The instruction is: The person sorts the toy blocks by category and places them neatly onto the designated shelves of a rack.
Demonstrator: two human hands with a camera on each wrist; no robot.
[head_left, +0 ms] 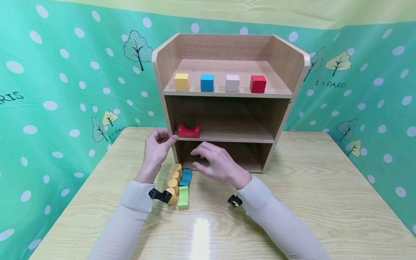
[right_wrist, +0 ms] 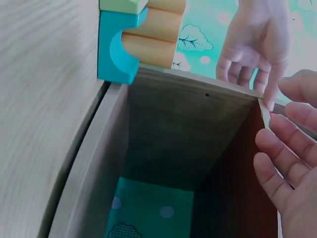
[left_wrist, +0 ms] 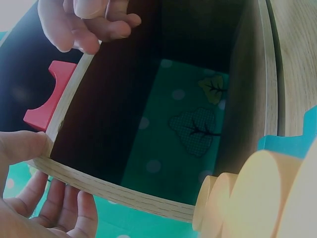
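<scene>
A red block with a curved notch (head_left: 189, 133) lies at the left end of the middle shelf of a wooden shelf unit (head_left: 224, 47). My left hand (head_left: 156, 150) grips the unit's left side panel. Its thumb (left_wrist: 25, 146) rests on the front edge by the red block, and its fingers (left_wrist: 59, 201) lie along the outer face. In front of the middle shelf, to the right of the red block, my right hand (head_left: 217, 162) hovers with loosely bent fingers and holds nothing. Both hands are apart from the red block.
On the top shelf stand a yellow cube (head_left: 181, 82), a blue cube (head_left: 207, 83), a white cube (head_left: 232, 83) and a red cube (head_left: 258, 84). Several yellow cylinders (head_left: 173, 184), a blue notched block (head_left: 186, 177) and a green block (head_left: 183, 198) line up on the table (head_left: 325, 202).
</scene>
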